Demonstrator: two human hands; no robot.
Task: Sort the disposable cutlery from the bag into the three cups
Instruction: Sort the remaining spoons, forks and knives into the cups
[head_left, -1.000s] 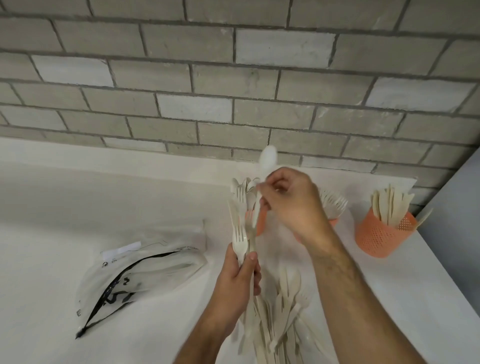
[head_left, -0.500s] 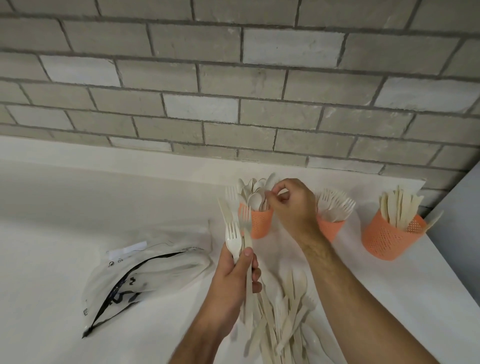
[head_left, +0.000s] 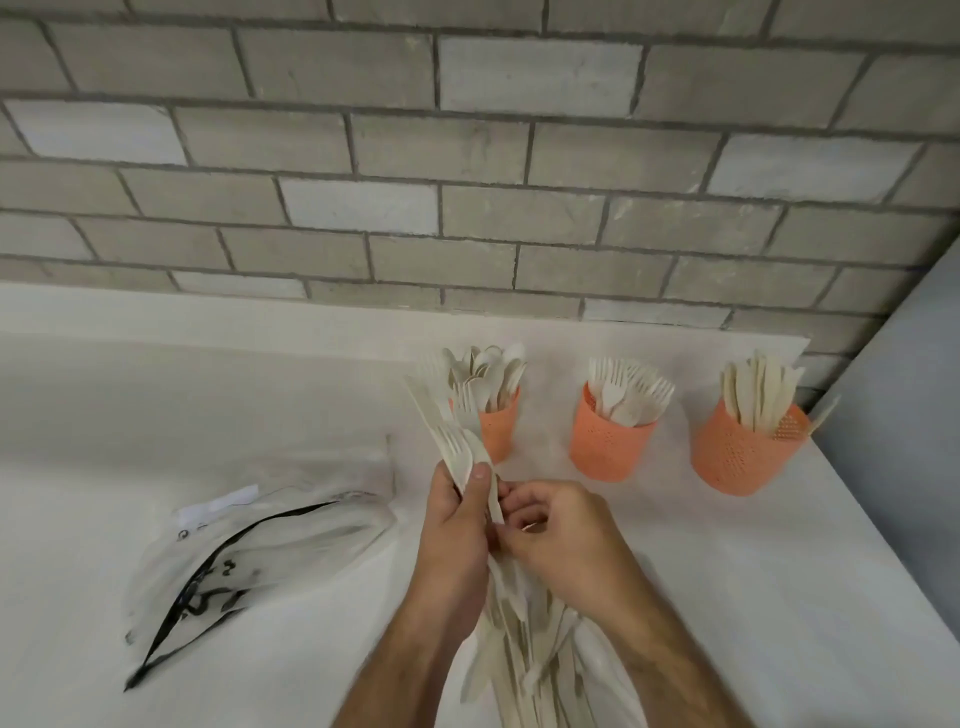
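Observation:
Three orange mesh cups stand in a row near the wall: the left cup holds spoons, the middle cup forks, the right cup knives. My left hand grips a bundle of pale cutlery that fans upward, with a fork and a knife showing at the top. My right hand sits just right of it and pinches a piece in that bundle at the handle. A loose pile of cutlery lies below both hands, partly hidden by my forearms.
A crumpled clear plastic bag with a black zip edge lies to the left on the white table. A grey brick wall rises behind the cups. The table's right edge runs close to the right cup.
My right hand dropped a spoon into the left cup, then came back down to the bundle in my left hand. The left hand has kept its hold.

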